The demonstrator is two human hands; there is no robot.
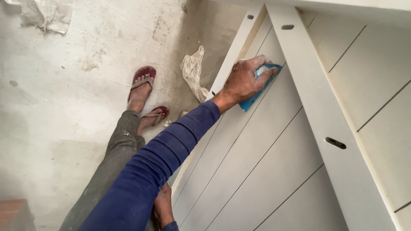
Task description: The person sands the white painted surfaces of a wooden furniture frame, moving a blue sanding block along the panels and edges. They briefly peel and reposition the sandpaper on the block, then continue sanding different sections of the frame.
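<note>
The right hand presses a blue sanding block flat against the white grooved panel, with the fingers curled over the block's upper end and clamped on it; this grip keeps the abrasive face seated on the panel surface. The block lies near the panel's upper left edge, just beside the long white rail that crosses the panel and carries dark slots. White dust coats the hand and block. The left hand rests low at the panel's left edge, apparently steadying it; whether its fingers are together or apart cannot be determined. A crumpled cloth lies on the concrete floor left of the panel.
</note>
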